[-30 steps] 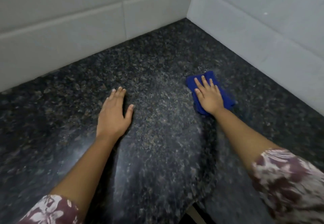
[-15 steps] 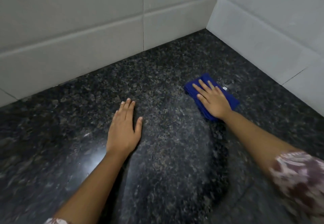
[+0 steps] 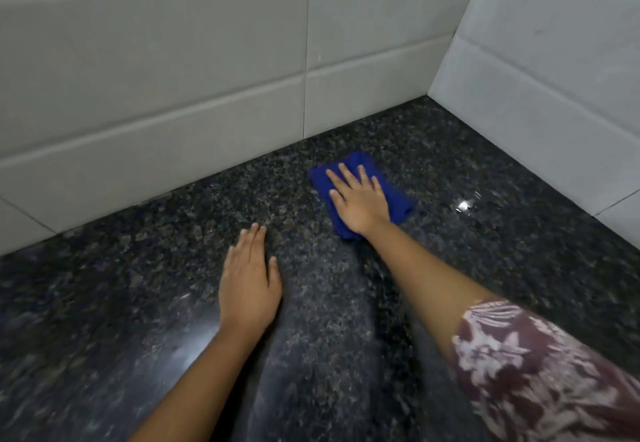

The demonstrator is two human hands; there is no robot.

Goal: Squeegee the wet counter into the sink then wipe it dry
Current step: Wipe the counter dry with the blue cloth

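Note:
A folded blue cloth (image 3: pixel 401 199) lies on the dark speckled granite counter (image 3: pixel 502 234), not far from the corner where two tiled walls meet. My right hand (image 3: pixel 360 199) presses flat on top of the cloth, fingers spread and pointing toward the back wall; most of the cloth is covered by it. My left hand (image 3: pixel 249 286) rests palm down on the bare counter, nearer to me and left of the cloth, holding nothing. No sink or squeegee is in view.
White tiled walls stand behind (image 3: pixel 207 95) and to the right (image 3: pixel 540 95) of the counter, meeting in a corner at the back right. A small wet glint (image 3: pixel 464 204) shows on the granite right of the cloth.
My right hand has slid the blue cloth farther toward the back wall. The camera has tilted up, showing more wall. My left hand stays flat on the counter.

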